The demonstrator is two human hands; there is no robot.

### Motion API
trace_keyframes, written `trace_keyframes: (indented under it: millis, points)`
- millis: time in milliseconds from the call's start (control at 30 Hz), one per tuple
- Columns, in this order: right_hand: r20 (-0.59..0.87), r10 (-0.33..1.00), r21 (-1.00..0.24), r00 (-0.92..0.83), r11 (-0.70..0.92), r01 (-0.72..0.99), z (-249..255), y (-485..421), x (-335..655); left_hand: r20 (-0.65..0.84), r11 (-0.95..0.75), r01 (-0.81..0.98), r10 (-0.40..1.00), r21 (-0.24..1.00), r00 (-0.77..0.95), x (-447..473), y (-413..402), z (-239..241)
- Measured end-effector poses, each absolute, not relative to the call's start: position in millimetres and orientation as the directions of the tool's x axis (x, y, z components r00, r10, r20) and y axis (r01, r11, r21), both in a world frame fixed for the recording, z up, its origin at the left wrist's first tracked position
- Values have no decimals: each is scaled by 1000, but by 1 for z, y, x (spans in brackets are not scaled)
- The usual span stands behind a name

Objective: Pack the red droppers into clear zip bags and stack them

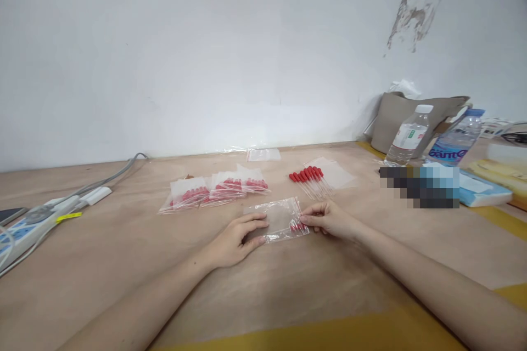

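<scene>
A clear zip bag (276, 214) lies on the table in front of me, its red-lined edge at the right. My left hand (236, 238) rests on the bag's left end, thumb and fingers apart. At the opposite edge, my right hand (325, 219) pinches the bag. Close to those fingertips, red dropper bulbs (295, 227) show through the plastic; their stems are hard to make out. Beyond the right hand lies a fanned group of loose droppers (308, 175) with red bulbs and thin clear stems. Filled bags (224, 189) with red bulbs inside overlap behind my left hand.
Flat bags lie beside the loose droppers (335, 173) and by the wall (263, 155). A power strip (37, 225) with cables is at left. At right stand two bottles (409, 137), a grey-brown bag (385, 120) and a blue packet (483, 192). Yellow tape (329, 334) marks the table.
</scene>
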State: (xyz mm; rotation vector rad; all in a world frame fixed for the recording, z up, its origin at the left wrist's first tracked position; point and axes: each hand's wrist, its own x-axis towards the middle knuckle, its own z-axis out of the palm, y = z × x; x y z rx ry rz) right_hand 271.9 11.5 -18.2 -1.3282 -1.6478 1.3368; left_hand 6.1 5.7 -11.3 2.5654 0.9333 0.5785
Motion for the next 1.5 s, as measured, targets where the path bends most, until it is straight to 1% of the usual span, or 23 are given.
trace_keyframes:
  millis: [100, 200, 300, 367, 433, 567, 667, 733, 767, 833, 900, 933, 1000, 1067, 1200, 1367, 1500]
  points:
    - [-189, 949, -962, -253, -127, 241, -18, 10, 271, 265, -719, 523, 671, 457, 692, 7, 6, -11]
    - [-222, 924, -973, -312, -190, 130, -18, 8, 268, 274, -724, 514, 666, 461, 694, 9, 7, -11]
    - [-200, 917, -980, -346, -182, 86, -18, 7, 268, 281, -732, 504, 658, 459, 699, 10, 8, -11]
    - [-179, 925, -984, -335, -163, 75, -19, 9, 269, 288, -734, 503, 657, 456, 697, 10, 8, -11]
    - [-172, 944, -985, -281, -156, 80, -21, 12, 271, 297, -737, 499, 654, 456, 696, 10, 8, -11]
    - [-151, 981, -977, -118, -131, 168, -25, 14, 275, 302, -742, 487, 647, 460, 700, 8, 8, -13]
    - [-176, 978, -966, -116, -149, 212, -27, 13, 274, 306, -747, 483, 642, 456, 703, 7, 8, -14]
    - [-166, 982, -951, -89, -136, 278, -28, 13, 275, 315, -753, 485, 638, 445, 702, 7, 8, -14]
    - [-128, 990, -939, -58, -102, 328, -28, 16, 277, 317, -756, 487, 636, 437, 703, 7, 8, -15]
    - [27, 1000, -888, 10, 19, 460, -25, 25, 284, 316, -760, 494, 635, 423, 705, 7, 8, -16]
    - [217, 974, -774, 60, 134, 618, -19, 41, 294, 309, -758, 503, 637, 415, 706, 7, 8, -16]
    - [286, 955, -701, 76, 155, 696, -15, 51, 300, 306, -758, 506, 638, 412, 706, 7, 8, -16]
    - [335, 936, -595, 108, 122, 795, -8, 72, 309, 303, -755, 509, 641, 414, 705, 7, 8, -16]
    - [314, 939, -551, 139, 61, 832, -3, 90, 313, 302, -753, 506, 642, 421, 705, 7, 8, -16]
    - [210, 959, -525, 189, -52, 849, -1, 108, 305, 303, -754, 498, 639, 427, 707, 7, 7, -14]
    - [99, 959, -631, 267, -147, 762, 0, 117, 294, 299, -749, 511, 647, 421, 701, 7, 8, -15]
    - [48, 952, -686, 304, -189, 702, 8, 121, 299, 299, -753, 509, 643, 417, 705, 7, 8, -15]
